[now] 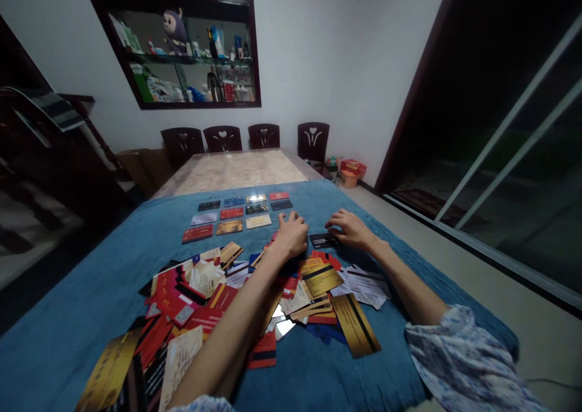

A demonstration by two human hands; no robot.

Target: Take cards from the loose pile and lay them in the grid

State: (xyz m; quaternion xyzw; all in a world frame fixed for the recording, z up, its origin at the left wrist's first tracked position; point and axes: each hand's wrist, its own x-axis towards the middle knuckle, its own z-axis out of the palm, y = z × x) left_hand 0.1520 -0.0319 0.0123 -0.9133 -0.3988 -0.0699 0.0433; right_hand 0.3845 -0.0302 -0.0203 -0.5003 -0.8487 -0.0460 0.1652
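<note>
My left hand (pixel 293 236) reaches over the middle of the card pile, its bent fingers apart near the laid-out cards; I see nothing in it, though its underside is hidden. To its right, my right hand (pixel 352 229) has its thumb and fingers at the right edge of a black card (pixel 322 241) with white print, partly covering it. Ahead on the left, cards lie in rows, among them a cream card (pixel 258 221), a gold card (pixel 230 227) and a red card (pixel 197 234). Below my hands spreads a loose pile with a gold striped card (pixel 355 325) and a red folder (pixel 175 294).
A blue cloth (pixel 82 285) covers the near part of the table, and the marble-look top (pixel 245 168) shows beyond. Several dark chairs (pixel 313 139) stand at the far end. An orange bucket (pixel 349 179) sits on the floor at right.
</note>
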